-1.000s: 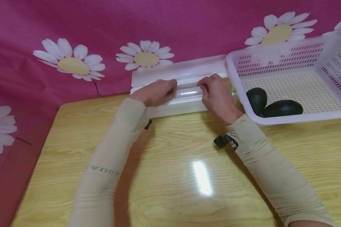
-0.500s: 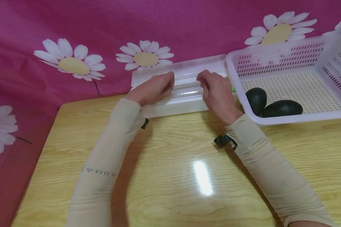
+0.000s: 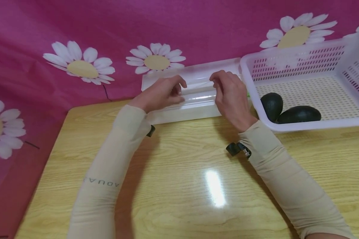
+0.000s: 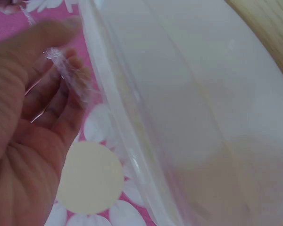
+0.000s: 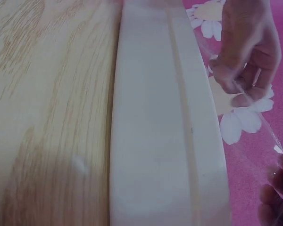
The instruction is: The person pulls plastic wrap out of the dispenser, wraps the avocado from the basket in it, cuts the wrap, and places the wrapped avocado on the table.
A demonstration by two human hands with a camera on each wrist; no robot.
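A long white cling film dispenser (image 3: 185, 114) lies at the back of the table, lid (image 3: 197, 71) raised, a shiny roll of plastic wrap (image 3: 200, 97) inside. Over its left half, my left hand (image 3: 160, 94) has thumb and forefinger parted. In the left wrist view, bunched clear plastic wrap (image 4: 68, 75) lies across its curled fingers. My right hand (image 3: 231, 96) is over the dispenser's right half, pinching the wrap with bent fingers. A thin taut line of film (image 5: 262, 117) runs between both hands in the right wrist view. Their exact hold on the film is partly hidden.
A pale plastic basket (image 3: 311, 126) stands right of the dispenser, holding two dark, smooth oval items (image 3: 299, 114). Behind is a pink cloth (image 3: 215, 30) with daisies. The wooden table (image 3: 185, 172) extends in front.
Both hands have risen slightly from the roll. My left hand has shifted a little left, and its thumb and forefinger have parted. The right hand stays nearly in place.
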